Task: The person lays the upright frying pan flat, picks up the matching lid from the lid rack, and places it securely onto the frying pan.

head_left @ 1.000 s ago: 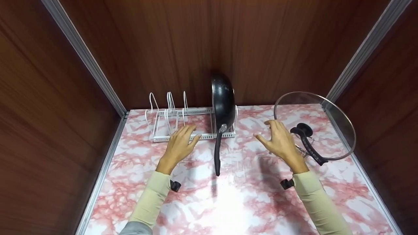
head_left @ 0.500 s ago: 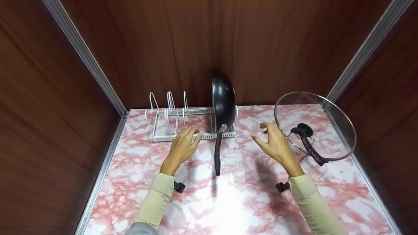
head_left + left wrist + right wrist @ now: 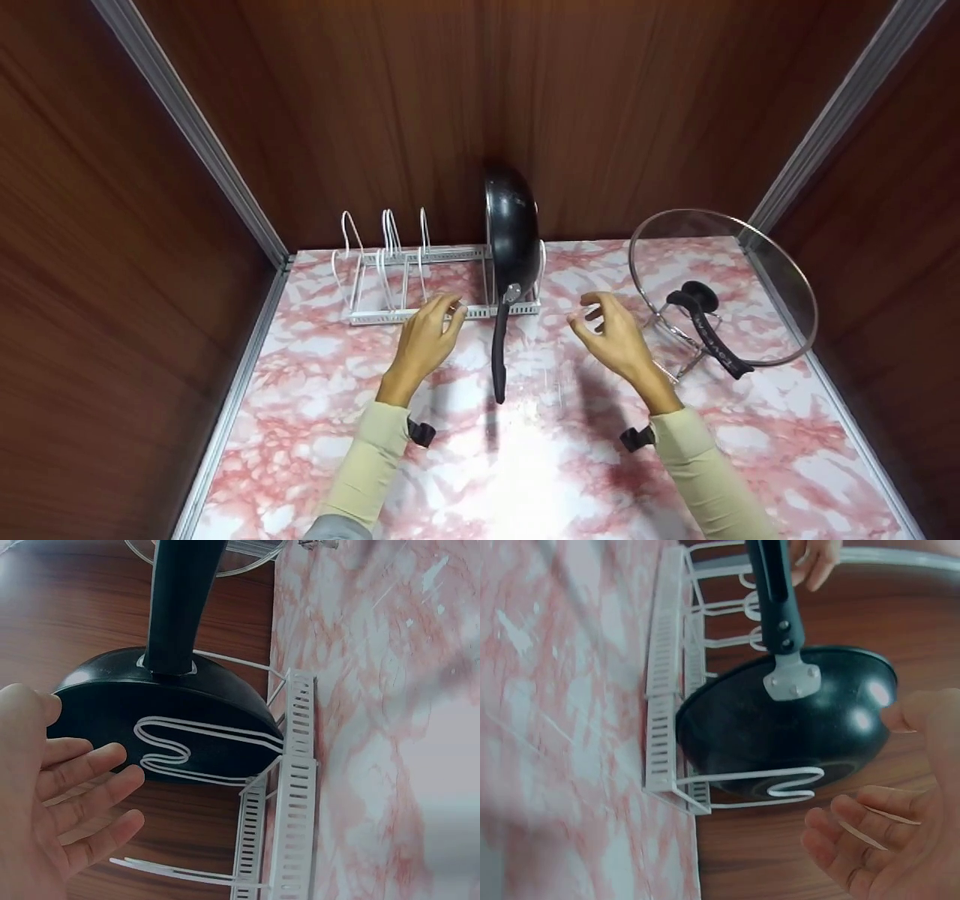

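A black frying pan stands on its side in the right part of a white wire rack, its handle toward me. To the left of that handle, my left hand hovers with loosely bent fingers and holds nothing. On the other side, my right hand is in the air, fingers relaxed and spread from the thumb, also holding nothing. In the left wrist view the pan lies beyond the fingers. The right wrist view shows the pan's rounded outside apart from my hand.
A large glass lid with a black knob leans at the right, with a lettered black strip and metal wire parts in front. Dark wood-look walls enclose the pink marbled table at the back and sides.
Both hands have moved inward, toward each other and the pan handle, and a little nearer to me. Their fingers have bent somewhat more. The pan, rack and lid stay in place.
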Motion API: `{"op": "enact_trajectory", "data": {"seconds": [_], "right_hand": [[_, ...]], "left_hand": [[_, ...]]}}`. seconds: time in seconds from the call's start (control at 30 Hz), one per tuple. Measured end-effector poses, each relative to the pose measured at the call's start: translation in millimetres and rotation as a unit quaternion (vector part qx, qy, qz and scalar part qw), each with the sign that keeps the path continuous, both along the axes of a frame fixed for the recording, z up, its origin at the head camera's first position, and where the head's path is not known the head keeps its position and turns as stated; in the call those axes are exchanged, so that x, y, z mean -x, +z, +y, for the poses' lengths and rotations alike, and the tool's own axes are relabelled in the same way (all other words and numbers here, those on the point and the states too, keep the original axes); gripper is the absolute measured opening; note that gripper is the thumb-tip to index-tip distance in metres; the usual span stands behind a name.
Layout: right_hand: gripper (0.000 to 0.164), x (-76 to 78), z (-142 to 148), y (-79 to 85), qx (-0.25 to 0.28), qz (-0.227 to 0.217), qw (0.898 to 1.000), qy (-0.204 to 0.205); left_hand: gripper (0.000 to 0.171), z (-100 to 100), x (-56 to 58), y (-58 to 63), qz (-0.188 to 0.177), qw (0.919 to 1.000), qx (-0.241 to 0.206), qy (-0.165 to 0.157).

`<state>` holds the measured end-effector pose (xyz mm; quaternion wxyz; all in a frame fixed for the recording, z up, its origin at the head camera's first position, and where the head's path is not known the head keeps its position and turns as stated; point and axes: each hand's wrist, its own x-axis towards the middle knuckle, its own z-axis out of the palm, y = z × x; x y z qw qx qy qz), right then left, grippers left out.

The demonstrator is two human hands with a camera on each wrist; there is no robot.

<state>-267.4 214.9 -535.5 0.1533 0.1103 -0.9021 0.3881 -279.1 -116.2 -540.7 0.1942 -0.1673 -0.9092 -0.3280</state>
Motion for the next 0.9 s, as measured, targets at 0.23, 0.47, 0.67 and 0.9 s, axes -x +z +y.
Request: {"op": "enact_trajectory", "data": {"seconds": [0.23, 0.47, 0.67, 0.9], "right_hand": [[0.037, -7.8, -17.2, -4.0, 0.038, -0.032, 0.999, -0.002], [0.036, -13.7, -30.5, -7.3, 0.071, -0.057, 0.996, 0.001], [0.034, -15.4, -40.1, -11.9, 0.088, -0.056, 0.995, 0.003], [0.030, -18.3, -53.0, -17.2, 0.116, -0.067, 0.991, 0.005]], "left_hand": [[0.031, 4.1, -0.4, -5.9, -0.024, 0.9985, -0.048, -0.006], [0.031, 8.8, -0.3, -9.7, -0.057, 0.9956, -0.075, 0.004], [0.028, 13.7, 2.8, -12.6, -0.070, 0.9929, -0.095, 0.010], [0.030, 20.8, 7.0, -15.8, -0.093, 0.9881, -0.122, 0.012]]}}
